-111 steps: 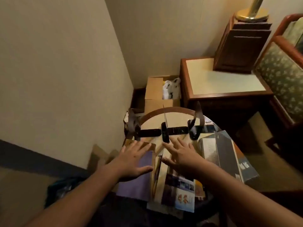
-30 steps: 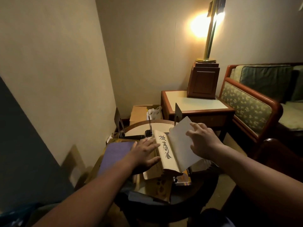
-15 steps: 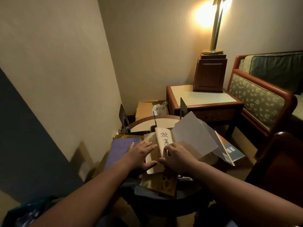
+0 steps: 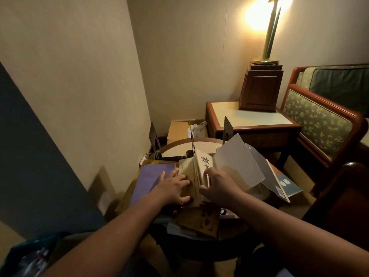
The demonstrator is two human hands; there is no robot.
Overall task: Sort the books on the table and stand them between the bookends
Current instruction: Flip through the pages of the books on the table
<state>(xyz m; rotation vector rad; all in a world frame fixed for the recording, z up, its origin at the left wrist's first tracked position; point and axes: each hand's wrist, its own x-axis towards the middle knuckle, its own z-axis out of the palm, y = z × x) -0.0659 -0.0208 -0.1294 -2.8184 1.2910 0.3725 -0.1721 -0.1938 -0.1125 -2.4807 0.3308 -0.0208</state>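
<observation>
cream book [image 4: 204,166]: near the middle of the desk [image 4: 201,147], just short of the bookends and not yet between them. it was tipped up on one edge, its cover with large black brush characters turned up and to the right, and its pages fanned a little on the left. the cover looked thin and soft, so it would probably flop unless supported on both faces.

left hand [image 4: 174,186]: fingers fairly straight, laid flat against the book's left side, thumb low. judged to be bracing the pages so they would not fall open.

right hand [image 4: 218,185]: fingers bent over the cover, thumb spread toward the lower edge, clamped on the same book. judged to be the hand that would lift it. the two hands were close together with the book between them.

purple book [image 4: 153,179]: flat, just beside the left hand.

grey book [image 4: 237,164]: propped open just right of the right hand, covers splayed.

blue and white book [image 4: 286,185]: behind the grey one, at the desk's right edge.

brown book [image 4: 199,221]: flat, below the wrists.

left bookend [image 4: 154,136] and right bookend [image 4: 228,129]: dark upright plates at the far rim, well apart, with a thin upright [image 4: 192,141] between them. the sorting was judged to be early, since every book seen lay or leaned in front of them.

beyond the desk: cardboard box [image 4: 177,127], side table [image 4: 249,116], lit lamp [image 4: 268,33], armchair [image 4: 319,118].
</observation>
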